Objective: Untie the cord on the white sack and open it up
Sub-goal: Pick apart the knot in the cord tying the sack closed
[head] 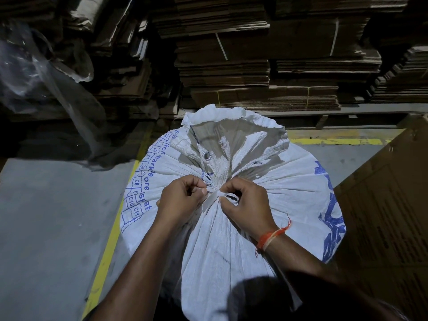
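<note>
A big white woven sack [289, 193] with blue print stands upright below me, its neck gathered and tied. Above the tie the sack mouth [234, 133] flares out, with a metal eyelet showing inside. A white cord [214, 198] is knotted around the neck. My left hand [183, 198] pinches the cord on the left side of the knot. My right hand [245, 205], with an orange thread on its wrist, grips a loop of the cord on the right side. Both hands touch the knot.
Stacks of flattened cardboard [261, 66] fill the back. A clear plastic sheet [46, 72] hangs at the left. A large brown carton [389, 216] stands close at the right. Grey floor [46, 228] with yellow lines lies at the left.
</note>
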`<state>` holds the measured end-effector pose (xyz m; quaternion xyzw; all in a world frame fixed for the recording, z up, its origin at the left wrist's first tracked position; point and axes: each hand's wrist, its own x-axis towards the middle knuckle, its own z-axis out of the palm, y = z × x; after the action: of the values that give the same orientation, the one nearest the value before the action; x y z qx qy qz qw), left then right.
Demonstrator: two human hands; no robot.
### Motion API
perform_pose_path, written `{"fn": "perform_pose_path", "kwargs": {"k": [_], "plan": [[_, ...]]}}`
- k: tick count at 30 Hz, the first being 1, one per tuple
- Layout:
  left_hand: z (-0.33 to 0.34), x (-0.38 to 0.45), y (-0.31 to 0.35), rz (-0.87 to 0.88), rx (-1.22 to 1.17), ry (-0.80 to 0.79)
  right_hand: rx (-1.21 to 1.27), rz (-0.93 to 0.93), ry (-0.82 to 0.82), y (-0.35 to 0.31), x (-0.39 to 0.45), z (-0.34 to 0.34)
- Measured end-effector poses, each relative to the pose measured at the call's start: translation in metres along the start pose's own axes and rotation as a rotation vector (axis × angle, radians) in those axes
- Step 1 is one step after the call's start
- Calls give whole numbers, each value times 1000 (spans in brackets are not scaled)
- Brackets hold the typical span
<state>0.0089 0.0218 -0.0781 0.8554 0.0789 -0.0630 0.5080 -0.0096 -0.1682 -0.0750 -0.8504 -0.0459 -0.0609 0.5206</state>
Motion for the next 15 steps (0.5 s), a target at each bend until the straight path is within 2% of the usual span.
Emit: {"fn": "perform_pose_path", "kwargs": {"k": [15], "plan": [[3,2,-2,7,25,-45,-9,-4,-2,-1,0,-1]]}}
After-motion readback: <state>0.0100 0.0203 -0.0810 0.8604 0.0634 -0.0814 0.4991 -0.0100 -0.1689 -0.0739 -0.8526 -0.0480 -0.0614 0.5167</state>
